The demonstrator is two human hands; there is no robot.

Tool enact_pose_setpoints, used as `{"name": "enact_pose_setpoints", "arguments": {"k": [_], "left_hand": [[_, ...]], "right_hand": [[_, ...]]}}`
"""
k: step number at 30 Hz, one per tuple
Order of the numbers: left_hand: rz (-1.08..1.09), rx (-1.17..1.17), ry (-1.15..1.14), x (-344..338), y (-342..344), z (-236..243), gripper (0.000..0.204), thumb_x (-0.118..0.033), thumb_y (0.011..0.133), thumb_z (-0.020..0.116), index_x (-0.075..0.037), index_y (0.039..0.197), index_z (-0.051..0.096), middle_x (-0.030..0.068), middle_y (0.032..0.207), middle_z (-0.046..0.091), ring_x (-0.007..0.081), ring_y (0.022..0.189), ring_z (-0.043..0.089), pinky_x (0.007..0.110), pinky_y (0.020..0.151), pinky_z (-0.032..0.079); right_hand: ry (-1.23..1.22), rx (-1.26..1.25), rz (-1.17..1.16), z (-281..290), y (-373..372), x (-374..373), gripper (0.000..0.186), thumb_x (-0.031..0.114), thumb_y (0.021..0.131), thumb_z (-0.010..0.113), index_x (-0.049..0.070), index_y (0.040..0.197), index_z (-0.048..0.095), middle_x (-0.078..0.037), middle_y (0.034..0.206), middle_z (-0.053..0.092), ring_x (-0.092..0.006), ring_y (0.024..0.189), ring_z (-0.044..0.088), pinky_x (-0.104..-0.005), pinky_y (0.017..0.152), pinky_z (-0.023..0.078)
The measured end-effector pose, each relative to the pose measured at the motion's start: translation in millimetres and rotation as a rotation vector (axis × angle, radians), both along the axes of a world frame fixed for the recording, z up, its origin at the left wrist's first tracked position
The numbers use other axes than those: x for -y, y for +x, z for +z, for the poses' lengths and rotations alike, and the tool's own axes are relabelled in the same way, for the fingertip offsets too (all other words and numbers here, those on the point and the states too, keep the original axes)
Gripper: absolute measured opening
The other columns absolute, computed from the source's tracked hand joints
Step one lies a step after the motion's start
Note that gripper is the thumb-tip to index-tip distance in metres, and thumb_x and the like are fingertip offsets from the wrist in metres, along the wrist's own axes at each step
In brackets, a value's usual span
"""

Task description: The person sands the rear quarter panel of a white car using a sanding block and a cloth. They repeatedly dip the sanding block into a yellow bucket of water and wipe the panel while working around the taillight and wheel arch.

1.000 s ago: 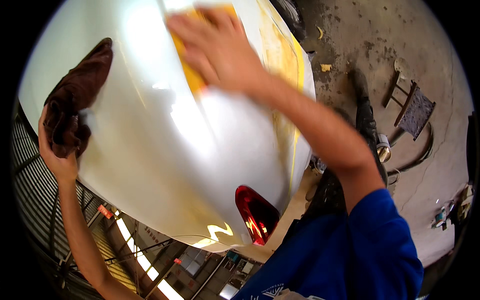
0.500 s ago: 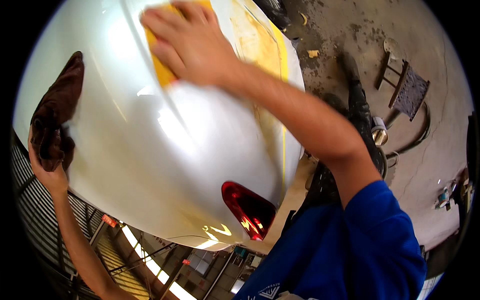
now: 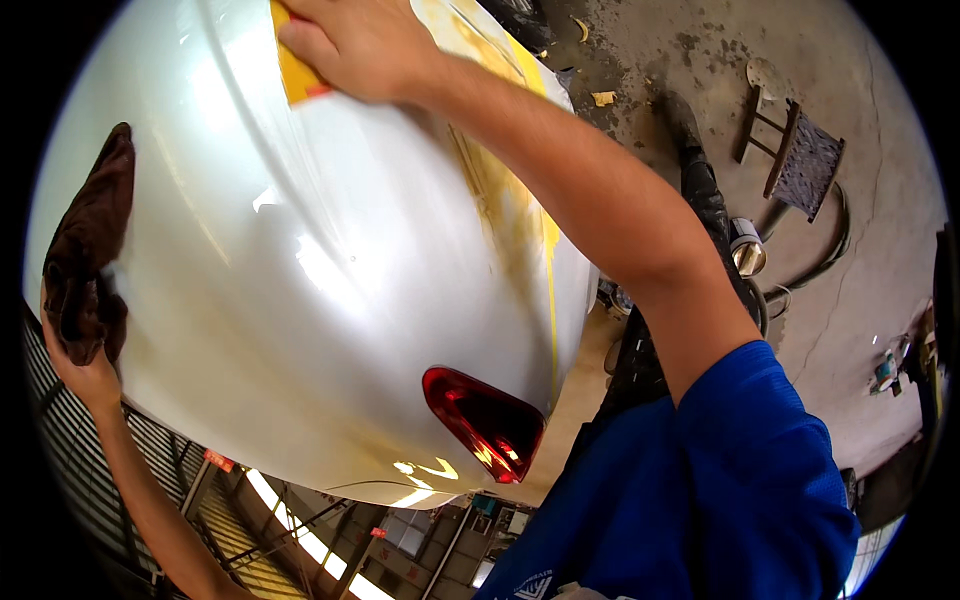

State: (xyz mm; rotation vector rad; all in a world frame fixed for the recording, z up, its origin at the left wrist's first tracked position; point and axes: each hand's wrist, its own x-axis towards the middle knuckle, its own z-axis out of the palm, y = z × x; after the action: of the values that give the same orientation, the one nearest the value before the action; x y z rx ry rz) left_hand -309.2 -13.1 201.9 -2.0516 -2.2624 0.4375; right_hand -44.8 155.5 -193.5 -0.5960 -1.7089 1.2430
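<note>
A white car body panel (image 3: pixel 330 330) fills the middle, with a red tail light (image 3: pixel 485 425) at its lower right. My right hand (image 3: pixel 365 45) presses a yellow sheet (image 3: pixel 298 72) with an orange-red lower corner against the panel; the fingertips run past the top edge of the picture. At the far left, my left hand (image 3: pixel 85 375) grips a bunched dark brown cloth (image 3: pixel 95 220) lying against the panel's edge. The cloth covers most of that hand's fingers.
Yellow tape and yellowish stains (image 3: pixel 515 200) mark the panel's right side. On the concrete floor to the right lie a small stool (image 3: pixel 805 165), a metal can (image 3: pixel 747 248) and a dark hose (image 3: pixel 835 260). Dark-clad legs (image 3: pixel 710 200) stand beside the car.
My right hand and the yellow sheet have slid up the panel toward the top edge. My left hand with the brown cloth sits slightly lower and farther left in view.
</note>
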Motion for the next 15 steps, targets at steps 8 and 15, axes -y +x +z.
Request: {"name": "enact_pose_setpoints", "arguments": {"k": [8, 15], "left_hand": [[0.053, 0.006, -0.041, 15.3, -14.3, 13.5, 0.056, -0.01, 0.1, 0.061, 0.002, 0.152, 0.046, 0.0189, 0.148, 0.056, 0.0322, 0.136, 0.056, 0.039, 0.116, 0.042], [0.068, 0.022, -0.02, 21.4, -42.6, 21.1, 0.057, -0.01, 0.097, 0.062, 0.003, 0.151, 0.047, 0.0192, 0.147, 0.057, 0.0319, 0.135, 0.057, 0.039, 0.114, 0.044]], "right_hand": [[-0.137, 0.167, 0.22, 27.4, 121.5, 158.5, 0.068, 0.034, 0.097, 0.059, 0.012, 0.159, 0.043, -0.008, 0.164, 0.041, -0.0457, 0.148, 0.032, -0.0599, 0.121, 0.022], [0.034, -0.087, -0.119, -2.9, -12.6, 0.1, 0.042, 0.032, 0.099, 0.054, 0.01, 0.134, 0.058, -0.009, 0.148, 0.053, -0.0459, 0.135, 0.042, -0.054, 0.112, 0.032]]}}
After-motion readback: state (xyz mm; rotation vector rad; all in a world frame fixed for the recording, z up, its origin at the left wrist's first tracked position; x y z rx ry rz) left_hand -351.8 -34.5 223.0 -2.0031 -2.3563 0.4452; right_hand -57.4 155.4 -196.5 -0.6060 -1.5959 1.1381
